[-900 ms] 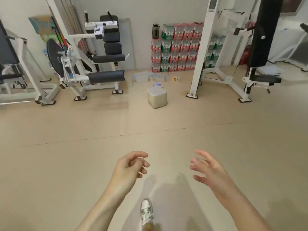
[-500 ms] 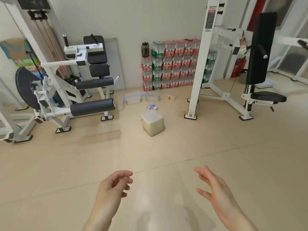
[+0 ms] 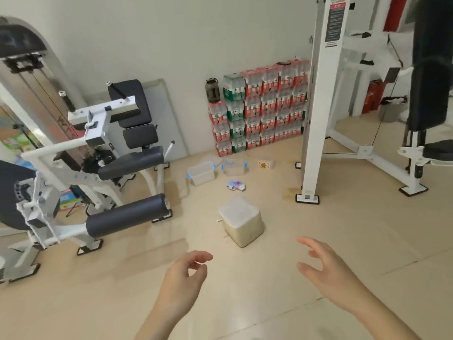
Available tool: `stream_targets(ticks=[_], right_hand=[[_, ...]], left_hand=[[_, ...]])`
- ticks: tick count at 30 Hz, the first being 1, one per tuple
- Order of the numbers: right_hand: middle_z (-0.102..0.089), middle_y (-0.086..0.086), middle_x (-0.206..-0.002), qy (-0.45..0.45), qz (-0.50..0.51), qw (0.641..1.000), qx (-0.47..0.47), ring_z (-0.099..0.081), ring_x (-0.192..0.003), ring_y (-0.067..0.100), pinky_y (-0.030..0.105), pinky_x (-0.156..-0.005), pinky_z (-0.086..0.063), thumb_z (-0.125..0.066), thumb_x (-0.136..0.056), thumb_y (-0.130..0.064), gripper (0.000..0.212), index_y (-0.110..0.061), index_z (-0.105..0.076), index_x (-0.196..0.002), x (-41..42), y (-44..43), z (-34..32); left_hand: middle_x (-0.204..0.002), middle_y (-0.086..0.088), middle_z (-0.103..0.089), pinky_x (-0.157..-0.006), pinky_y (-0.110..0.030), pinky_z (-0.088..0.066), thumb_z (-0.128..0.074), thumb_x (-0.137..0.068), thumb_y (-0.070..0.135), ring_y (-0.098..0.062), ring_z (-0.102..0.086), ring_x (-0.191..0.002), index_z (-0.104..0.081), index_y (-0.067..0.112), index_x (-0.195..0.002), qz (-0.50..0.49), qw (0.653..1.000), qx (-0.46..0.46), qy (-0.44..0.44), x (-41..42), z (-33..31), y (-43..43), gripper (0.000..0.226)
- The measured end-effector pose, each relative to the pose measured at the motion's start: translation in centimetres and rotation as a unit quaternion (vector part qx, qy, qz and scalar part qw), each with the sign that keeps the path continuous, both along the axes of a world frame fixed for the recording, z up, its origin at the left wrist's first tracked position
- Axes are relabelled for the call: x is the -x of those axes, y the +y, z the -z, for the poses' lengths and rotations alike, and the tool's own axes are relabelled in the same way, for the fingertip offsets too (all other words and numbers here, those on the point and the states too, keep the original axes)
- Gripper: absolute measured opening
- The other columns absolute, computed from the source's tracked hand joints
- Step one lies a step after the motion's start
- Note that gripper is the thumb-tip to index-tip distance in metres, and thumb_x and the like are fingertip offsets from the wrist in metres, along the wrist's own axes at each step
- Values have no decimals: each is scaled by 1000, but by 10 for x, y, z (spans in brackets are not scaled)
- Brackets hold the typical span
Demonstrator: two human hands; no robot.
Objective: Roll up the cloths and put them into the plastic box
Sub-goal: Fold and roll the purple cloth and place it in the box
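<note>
Two clear plastic boxes with blue clips stand on the beige floor near the far wall, one at the left (image 3: 201, 173) and one at the right (image 3: 234, 166). A small crumpled cloth (image 3: 235, 185) in white and purple lies just in front of them. Both of my hands hang in the air over the floor, well short of these things. My left hand (image 3: 184, 278) holds nothing, its fingers loosely curled. My right hand (image 3: 328, 267) is empty too, fingers spread.
A cream cube stool (image 3: 241, 220) stands between me and the boxes. A leg machine with black pads (image 3: 127, 215) fills the left. A white machine post (image 3: 316, 114) rises at the right. Stacked water-bottle packs (image 3: 259, 109) and a small carton (image 3: 264, 164) line the wall.
The view has lifted and come closer to the stool and boxes. Both hands stay empty in front of me; my shoe has left the view.
</note>
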State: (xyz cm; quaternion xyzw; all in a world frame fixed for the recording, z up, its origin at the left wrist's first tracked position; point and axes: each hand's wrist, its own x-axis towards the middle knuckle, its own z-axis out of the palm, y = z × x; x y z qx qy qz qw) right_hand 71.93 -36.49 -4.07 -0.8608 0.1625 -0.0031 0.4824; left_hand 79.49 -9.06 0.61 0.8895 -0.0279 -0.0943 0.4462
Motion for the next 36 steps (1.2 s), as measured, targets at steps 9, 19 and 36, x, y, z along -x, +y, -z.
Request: stream_targets(ticks=[9,19,36], right_hand=[[-44,-8,-137,167,-189,956,151,-52,-116,11,23,-97,-39,-46,-93,-33,49,-35,-34,-141,-253,-37,33],[-61,3,-102,209,129,943,-224,-63,-89,21,31,-71,-51,-56,-92,-21,27,-19,-59,-119,-557,-92,64],[-32,0,-147,105,-129,978,125,-25,-137,23,30,-107,-25,-68,-74,-56,85,-29,-29,-144,-1058,-277,172]], left_hand=[[-91,12,-67,-78,-30,-50,-46,-84,17,-13,-62,-83,-61,34,-103,41,975,-217,20,-270,51,-19,29],[-81,-6,-69,-61,-26,-45,-43,-88,1,-19,-60,-67,-66,15,-95,-42,978,29,203,-589,97,-58,28],[-108,5,-61,-75,-26,-43,-60,-87,17,-13,-57,-92,-62,25,-111,-73,993,-56,80,-1031,183,-280,26]])
